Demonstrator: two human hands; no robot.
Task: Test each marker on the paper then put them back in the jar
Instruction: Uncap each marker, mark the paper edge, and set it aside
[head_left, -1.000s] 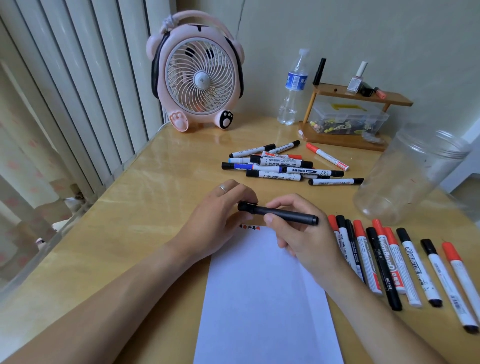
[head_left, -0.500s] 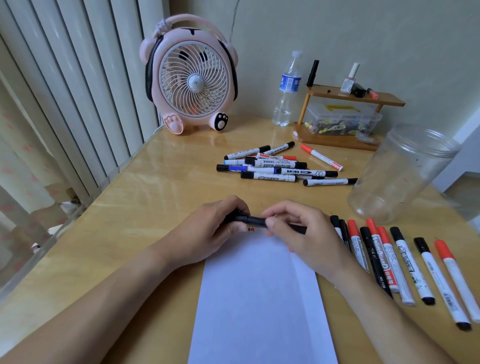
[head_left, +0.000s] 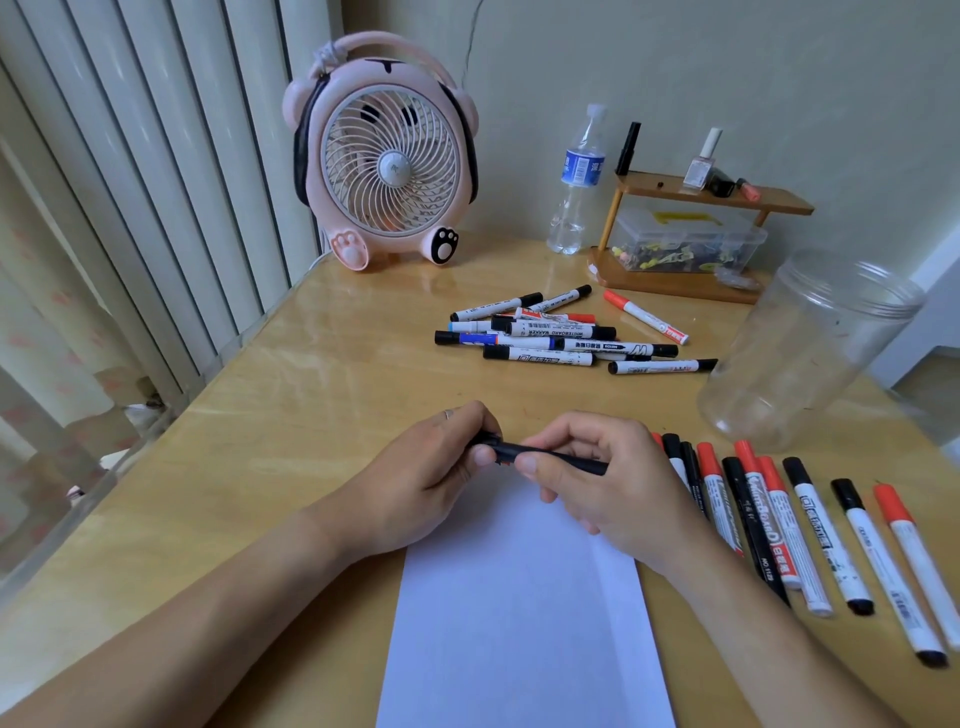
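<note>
While both hands meet above the top edge of the paper (head_left: 519, 597), the left hand (head_left: 431, 483) curls its fingers round one end of a black marker (head_left: 550, 457) and the right hand (head_left: 602, 483) pinches its barrel. Beyond the right fingers stands the jar (head_left: 810, 348), with a row of markers (head_left: 779, 519) beside them.

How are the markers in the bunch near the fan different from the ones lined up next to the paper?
The bunch of markers lies jumbled and crossing, mostly sideways; the lined-up markers lie side by side, caps pointing away. The bunch sits far back on the table; the lined-up ones lie beside the paper. The bunch includes a blue one; the line shows only red and black. Both are capped and outside the jar.
</note>
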